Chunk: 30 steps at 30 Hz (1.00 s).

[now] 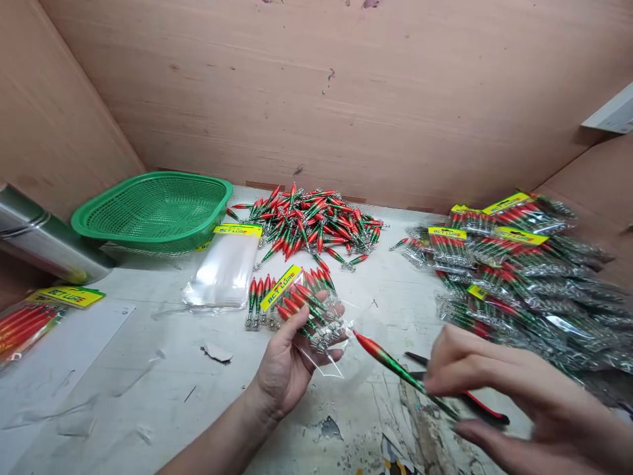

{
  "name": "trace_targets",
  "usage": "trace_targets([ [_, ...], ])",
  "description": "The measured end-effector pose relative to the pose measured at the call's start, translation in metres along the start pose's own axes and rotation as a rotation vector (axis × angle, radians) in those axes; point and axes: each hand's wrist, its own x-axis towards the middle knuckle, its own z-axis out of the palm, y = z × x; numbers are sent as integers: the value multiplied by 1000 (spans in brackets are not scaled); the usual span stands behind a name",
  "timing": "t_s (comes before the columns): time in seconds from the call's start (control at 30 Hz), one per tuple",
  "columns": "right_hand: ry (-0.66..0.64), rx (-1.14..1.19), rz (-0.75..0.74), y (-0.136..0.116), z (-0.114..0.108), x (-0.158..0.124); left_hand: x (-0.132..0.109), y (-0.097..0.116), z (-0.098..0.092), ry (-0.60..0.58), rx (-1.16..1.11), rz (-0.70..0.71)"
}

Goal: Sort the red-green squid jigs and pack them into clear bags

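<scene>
In the middle of the head view, my left hand (284, 373) is closed on a clear plastic bag (321, 361) with a yellow "BCT LURE" header; several red-and-green fishing lures with metal hooks lie inside. On the right, my right hand (499, 389), slightly blurred, pinches a single fishing lure (386, 359) by its tail end. This lure's red tip points left at the open end of the bag, a short way apart from it. Behind my left hand, a short row of lures (260, 293) rests on the table. Pliers with red-and-black handles (487, 410) lie partly hidden behind my right hand.
A big heap of lures (316, 221) lies at the back, beside a green basket (148, 204). Flat header bags (225, 270) are stacked in front. Filled packs (524, 277) pile up at right. At left are a metal cylinder (49, 241) and a lure pack (37, 323).
</scene>
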Motion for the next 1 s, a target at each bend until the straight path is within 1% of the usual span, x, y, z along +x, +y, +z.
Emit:
trace_targets([
  [0.03,-84,-14,-12,-3,7,3,0,-2,-1,-14,16,-4],
  [0.07,-105,-42,-28,-4,15,7,0,-3,-2,-27,31,-5],
  [0.1,-75,-79,-46,-5,23,11,0,-5,-2,-35,46,-5],
  [0.17,56,-167,-83,-5,38,15,0,-7,-3,-40,67,4],
  [0.2,87,-213,-101,-4,45,15,0,-7,-3,-34,75,10],
  [0.27,108,-300,-133,-2,56,13,0,-7,-2,-20,86,19],
  [0.33,143,-368,-151,-1,62,9,-1,-7,0,-9,91,27],
  [0.43,179,-359,-154,1,66,6,-2,-7,0,-7,97,41],
  [0.67,155,-292,-171,0,67,11,-2,-11,-3,-50,147,38],
  [0.77,211,-285,-167,0,71,12,-3,-11,-2,-62,146,29],
  [0.87,310,-245,-97,1,73,13,-3,-11,-2,-67,165,-4],
  [0.9,321,-230,-63,1,73,13,-2,-11,-3,-69,178,-18],
  [1.0,273,-170,18,4,72,9,-1,-12,-4,-89,224,-63],
])
